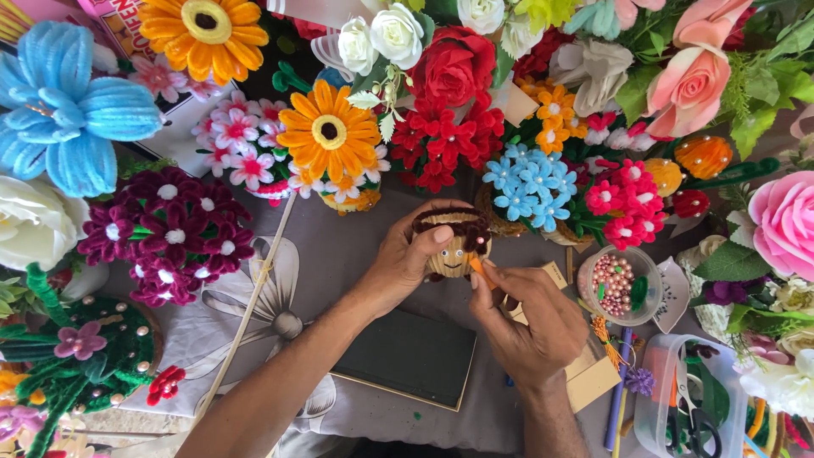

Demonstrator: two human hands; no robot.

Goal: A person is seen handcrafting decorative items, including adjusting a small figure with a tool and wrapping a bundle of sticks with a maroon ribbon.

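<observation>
Orange piece (480, 271) mostly hidden under right fingers (496, 280).

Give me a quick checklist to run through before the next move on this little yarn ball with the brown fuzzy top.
1. Left hand grips the yarn ball: ok.
2. Right hand holds the small orange piece at the ball's lower side: ok.
3. Brown fuzzy top seated on the ball: ok.
4. Orange piece actually fixed on: cannot tell.
5. Bead bowl upright, close by the right hand: ok.
6. Scissors at hand, in the clear box: ok.
</observation>
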